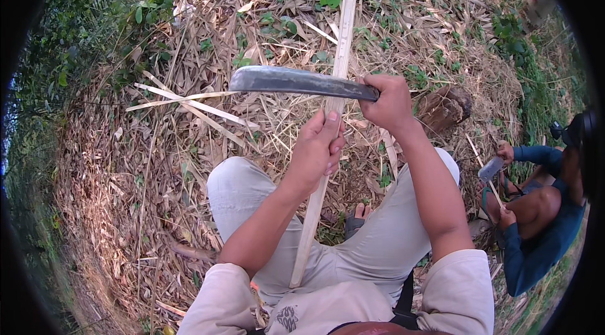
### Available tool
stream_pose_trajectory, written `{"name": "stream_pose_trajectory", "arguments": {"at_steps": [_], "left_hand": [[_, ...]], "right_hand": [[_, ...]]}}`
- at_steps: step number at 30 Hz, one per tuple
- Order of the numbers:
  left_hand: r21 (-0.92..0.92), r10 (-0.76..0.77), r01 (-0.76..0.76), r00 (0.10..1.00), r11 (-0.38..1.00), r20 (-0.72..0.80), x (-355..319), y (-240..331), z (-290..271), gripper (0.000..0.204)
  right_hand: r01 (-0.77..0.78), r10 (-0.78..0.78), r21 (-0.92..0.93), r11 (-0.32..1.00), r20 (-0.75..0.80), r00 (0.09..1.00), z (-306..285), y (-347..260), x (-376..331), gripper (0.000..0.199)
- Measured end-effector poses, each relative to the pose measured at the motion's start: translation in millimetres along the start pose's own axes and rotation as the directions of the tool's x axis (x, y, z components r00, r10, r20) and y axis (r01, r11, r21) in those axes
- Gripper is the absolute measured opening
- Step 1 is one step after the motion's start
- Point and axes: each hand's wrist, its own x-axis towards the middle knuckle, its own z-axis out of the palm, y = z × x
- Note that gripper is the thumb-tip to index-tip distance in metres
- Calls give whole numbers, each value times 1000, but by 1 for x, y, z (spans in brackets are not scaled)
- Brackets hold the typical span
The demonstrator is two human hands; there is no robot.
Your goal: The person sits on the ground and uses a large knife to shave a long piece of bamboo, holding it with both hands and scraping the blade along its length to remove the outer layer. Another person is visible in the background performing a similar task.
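A long pale strip of split wood or bamboo (345, 26) runs from between my knees up past the far edge of the view. My left hand (320, 146) is wrapped around it near its middle, thumb on top. In my right hand (389, 103) is a machete (296, 81), its broad dark blade pointing left and lying across the strip just beyond my left hand. The handle is hidden inside my closed fingers. I cannot tell whether the edge touches the strip. The strip's lower end rests against my lap.
Several cut strips (195, 105) lie crossed on the leaf-covered ground at the left. A short log (445, 109) sits beyond my right knee. At the right a co-worker (545, 221) squats, holding a broad blade (490, 168) against a thin strip. Green bushes (57, 70) border the left.
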Motion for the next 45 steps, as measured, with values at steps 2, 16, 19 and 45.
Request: {"name": "stream_pose_trajectory", "arguments": {"at_steps": [2,16,19,45], "left_hand": [[2,17,-17,1000,1000,10,1,-3,5,24],[-112,-68,72,997,991,40,10,2,1,26],[-178,-72,83,995,981,66,10,0,-12,27],[564,37,-22,999,825,-15,34,-32,-7,25]], "right_hand": [[-16,16,-15,1000,-11,1000,-4,16,3,10],[-41,22,-126,991,-145,989,4,21,6,9],[71,-70,-105,992,8,998,-4,-3,-6,11],[-653,623,499,569,257,739,18,-9,-10,33]]}}
